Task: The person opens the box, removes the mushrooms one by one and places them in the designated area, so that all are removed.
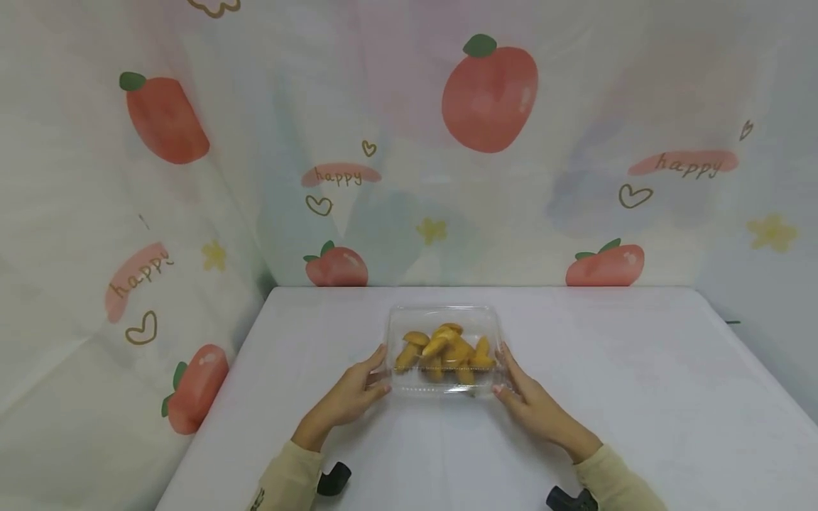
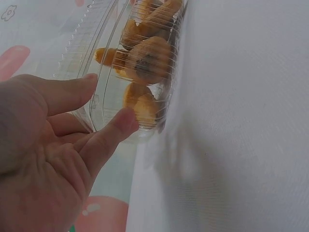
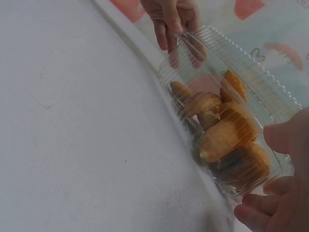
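The mushrooms (image 1: 456, 351) show golden-brown through a colourless, clear box (image 1: 409, 389) with fine ribbed sides. White covers the table (image 1: 613, 376). On the far side, a pastel backdrop (image 1: 409, 106) carries red fruit (image 1: 491, 103), green leaves (image 1: 480, 46), gold hearts (image 1: 635, 196) and yellow flowers (image 1: 772, 233). Left and right, the sleeves (image 1: 290, 474) are pale cream, the straps (image 1: 334, 480) near them black.

white table (image 1: 639, 383) | back wall (image 1: 409, 71): fruit-print, "happy" lettering (image 1: 339, 176) | right wall (image 1: 780, 312): pale, possibly same sheeting
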`<state>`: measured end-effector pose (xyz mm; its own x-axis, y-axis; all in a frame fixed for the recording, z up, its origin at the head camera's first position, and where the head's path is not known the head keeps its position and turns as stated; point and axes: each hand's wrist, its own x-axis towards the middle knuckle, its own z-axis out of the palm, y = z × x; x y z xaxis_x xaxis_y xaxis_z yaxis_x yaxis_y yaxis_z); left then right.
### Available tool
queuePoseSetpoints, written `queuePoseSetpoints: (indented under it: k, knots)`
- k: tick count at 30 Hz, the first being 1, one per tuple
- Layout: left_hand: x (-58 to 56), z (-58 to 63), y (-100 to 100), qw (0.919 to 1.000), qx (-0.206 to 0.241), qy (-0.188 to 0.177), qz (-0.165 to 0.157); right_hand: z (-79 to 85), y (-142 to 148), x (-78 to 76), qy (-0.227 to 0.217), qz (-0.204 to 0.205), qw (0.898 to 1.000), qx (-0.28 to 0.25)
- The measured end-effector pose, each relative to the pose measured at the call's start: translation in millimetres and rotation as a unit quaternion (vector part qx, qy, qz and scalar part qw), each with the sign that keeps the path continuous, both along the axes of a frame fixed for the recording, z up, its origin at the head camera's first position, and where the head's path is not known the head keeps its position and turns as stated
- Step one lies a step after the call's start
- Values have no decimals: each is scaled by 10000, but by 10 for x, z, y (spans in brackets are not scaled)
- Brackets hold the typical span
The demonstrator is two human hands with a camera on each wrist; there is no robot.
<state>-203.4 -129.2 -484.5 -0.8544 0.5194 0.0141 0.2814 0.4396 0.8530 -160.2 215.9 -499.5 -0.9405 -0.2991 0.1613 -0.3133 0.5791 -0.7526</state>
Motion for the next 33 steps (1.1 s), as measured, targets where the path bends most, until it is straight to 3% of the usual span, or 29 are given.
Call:
queuePoseSetpoints:
  k: [11,24,28,33]
  knots:
    - [-5,-35,2,9999,-109,-49,44,17,-27,30,-69,28,10000,9]
    - [45,20,-34,9995,-305,-14,-66,14,-23,65,34,142,9997,179]
    - [35,43,-37,9995,-303,109,-37,-19,-28,44,251,131,9996,-19]
    - [5,60,-51,9999,-163,10,14,-26,-29,-26,526,7,9985,-133]
